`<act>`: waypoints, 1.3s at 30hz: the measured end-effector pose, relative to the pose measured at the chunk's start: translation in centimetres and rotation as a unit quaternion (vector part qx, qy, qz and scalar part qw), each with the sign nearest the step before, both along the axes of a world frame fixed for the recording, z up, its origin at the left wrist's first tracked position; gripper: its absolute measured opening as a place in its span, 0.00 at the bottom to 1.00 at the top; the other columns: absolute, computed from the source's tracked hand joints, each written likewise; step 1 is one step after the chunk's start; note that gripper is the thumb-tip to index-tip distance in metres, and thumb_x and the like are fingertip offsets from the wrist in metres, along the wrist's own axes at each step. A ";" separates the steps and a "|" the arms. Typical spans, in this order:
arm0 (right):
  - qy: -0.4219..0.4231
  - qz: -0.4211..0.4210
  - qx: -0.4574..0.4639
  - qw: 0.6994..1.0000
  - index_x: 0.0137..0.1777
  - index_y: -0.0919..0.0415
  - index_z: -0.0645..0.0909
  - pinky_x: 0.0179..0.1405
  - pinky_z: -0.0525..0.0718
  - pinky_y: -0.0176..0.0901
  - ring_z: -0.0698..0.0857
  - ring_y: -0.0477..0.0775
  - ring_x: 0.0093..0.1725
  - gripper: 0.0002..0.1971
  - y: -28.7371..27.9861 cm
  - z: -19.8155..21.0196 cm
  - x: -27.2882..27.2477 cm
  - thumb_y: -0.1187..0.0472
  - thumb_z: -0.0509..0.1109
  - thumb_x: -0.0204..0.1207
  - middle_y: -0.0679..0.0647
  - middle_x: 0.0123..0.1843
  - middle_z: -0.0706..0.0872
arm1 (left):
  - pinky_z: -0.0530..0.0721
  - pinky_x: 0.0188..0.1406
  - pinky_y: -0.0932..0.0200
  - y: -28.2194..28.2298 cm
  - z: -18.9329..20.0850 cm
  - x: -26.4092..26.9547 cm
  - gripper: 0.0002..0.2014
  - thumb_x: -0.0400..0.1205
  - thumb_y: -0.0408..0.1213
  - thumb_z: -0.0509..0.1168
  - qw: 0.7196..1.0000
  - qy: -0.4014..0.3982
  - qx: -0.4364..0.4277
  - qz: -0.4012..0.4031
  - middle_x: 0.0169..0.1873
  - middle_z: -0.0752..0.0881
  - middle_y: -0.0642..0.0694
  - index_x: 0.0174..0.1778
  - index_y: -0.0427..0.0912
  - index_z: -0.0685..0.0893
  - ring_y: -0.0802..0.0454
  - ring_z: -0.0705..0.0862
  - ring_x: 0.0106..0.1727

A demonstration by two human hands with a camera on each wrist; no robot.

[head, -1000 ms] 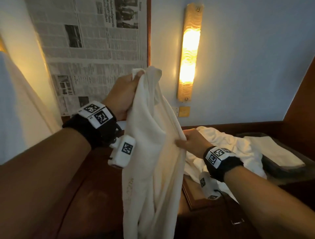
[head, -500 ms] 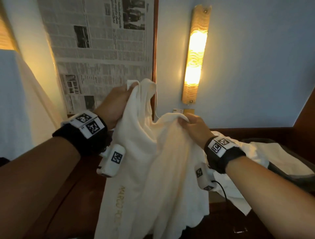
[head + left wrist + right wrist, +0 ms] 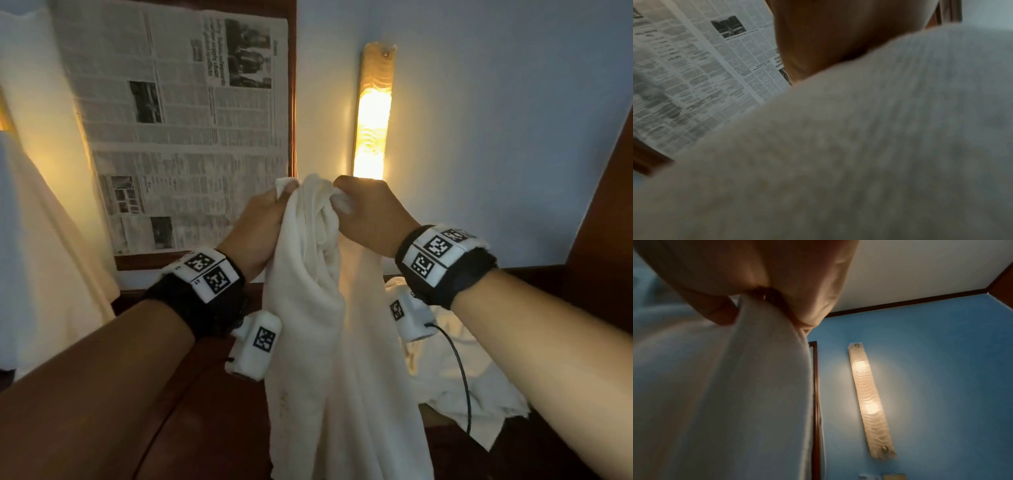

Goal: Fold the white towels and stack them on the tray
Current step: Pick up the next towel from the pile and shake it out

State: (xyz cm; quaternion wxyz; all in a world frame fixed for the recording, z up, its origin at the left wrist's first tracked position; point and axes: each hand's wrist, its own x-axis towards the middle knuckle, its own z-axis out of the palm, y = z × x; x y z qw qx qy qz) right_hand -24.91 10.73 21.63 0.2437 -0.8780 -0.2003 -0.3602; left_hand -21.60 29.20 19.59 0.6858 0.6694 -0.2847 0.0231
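Gripping the top edge of a white towel (image 3: 322,308) at frame centre, both hands hold it bunched in curled fingers: left hand (image 3: 262,226) just left of right hand (image 3: 371,214), nearly touching. Towel hangs down past lower frame edge. More white towels (image 3: 455,373) lie crumpled at lower right. Lit wall lamp (image 3: 373,113) and newspaper (image 3: 178,126) behind.

The towel (image 3: 308,308) is soft, matt white terry cloth with a nubby pile. The newspaper (image 3: 178,130) is thin matt paper. The wall lamp (image 3: 373,109) has rippled translucent glass; dark polished wood (image 3: 212,411) lies below.
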 end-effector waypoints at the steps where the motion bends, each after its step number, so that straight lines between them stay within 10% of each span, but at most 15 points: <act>1: 0.015 -0.001 0.005 1.000 0.43 0.63 0.80 0.36 0.74 0.24 0.79 0.34 0.33 0.06 -0.3 -0.5 -0.2 0.62 0.71 0.79 0.43 0.33 0.80 | 0.85 0.61 0.41 -0.1 0.2 0.0 0.16 0.86 0.55 0.62 1.000 -0.009 0.000 0.001 0.42 0.91 0.46 0.41 0.53 0.90 0.47 0.89 0.48; 7: 0.137 -0.107 -0.009 0.985 0.31 0.58 0.75 0.30 0.71 0.29 0.77 0.46 0.30 0.12 -4.4 -6.7 -0.3 0.69 0.64 0.76 0.52 0.32 0.81 | 0.84 0.52 0.41 0.2 0.9 0.6 0.19 0.89 0.50 0.62 1.000 -0.012 -0.017 -0.018 0.33 0.87 0.49 0.35 0.54 0.90 0.48 0.85 0.40; 12: 0.266 -0.118 0.089 0.953 0.38 0.67 0.84 0.41 0.88 0.59 0.83 0.61 0.35 0.11 -7.2 -12.7 -0.3 0.67 0.65 0.81 0.65 0.37 0.86 | 0.85 0.44 0.54 1.5 1.0 0.2 0.17 0.88 0.52 0.62 0.999 -0.010 0.026 -0.019 0.30 0.87 0.53 0.38 0.49 0.88 0.56 0.86 0.36; 18: 0.188 -0.017 0.329 0.925 0.46 0.57 0.86 0.48 0.87 0.53 0.86 0.57 0.47 0.18 -4.2 -7.5 0.4 0.79 0.61 0.77 0.58 0.45 0.87 | 0.85 0.49 0.50 2.8 -1.4 0.2 0.17 0.85 0.56 0.66 0.991 0.058 0.109 -0.048 0.34 0.89 0.48 0.37 0.52 0.91 0.52 0.87 0.38; 22: 0.127 -0.009 0.191 0.973 0.49 0.60 0.84 0.39 0.78 0.28 0.81 0.40 0.40 0.11 -0.6 -3.0 0.5 0.66 0.60 0.85 0.48 0.42 0.85 | 0.78 0.73 0.31 2.9 -1.8 0.4 0.26 0.79 0.62 0.71 0.992 0.104 0.049 -0.058 0.58 0.89 0.33 0.59 0.43 0.91 0.37 0.86 0.59; 28: 0.044 -0.011 0.063 0.997 0.43 0.60 0.84 0.39 0.76 0.27 0.81 0.44 0.37 0.09 1.8 -0.5 0.7 0.57 0.69 0.82 0.54 0.39 0.86 | 0.80 0.72 0.34 1.2 -1.3 0.1 0.23 0.81 0.57 0.70 0.997 0.075 0.018 -0.025 0.59 0.89 0.35 0.61 0.42 0.90 0.35 0.87 0.63; 33: 0.178 0.028 0.101 0.979 0.46 0.70 0.86 0.34 0.83 0.33 0.86 0.48 0.33 0.17 -0.2 -2.8 -0.9 0.52 0.72 0.80 0.59 0.39 0.88 | 0.85 0.52 0.45 1.0 -0.4 0.5 0.16 0.87 0.51 0.64 0.999 0.022 0.026 0.014 0.33 0.86 0.50 0.35 0.53 0.87 0.51 0.84 0.39; 39: 0.355 -0.033 -0.020 0.934 0.45 0.56 0.89 0.53 0.88 0.50 0.88 0.54 0.44 0.09 -4.5 -10.9 -1.2 0.52 0.72 0.80 0.53 0.43 0.91 | 0.81 0.40 0.56 1.8 0.8 0.9 0.18 0.90 0.50 0.59 0.999 0.002 0.006 0.049 0.24 0.84 0.57 0.36 0.49 0.83 0.59 0.83 0.29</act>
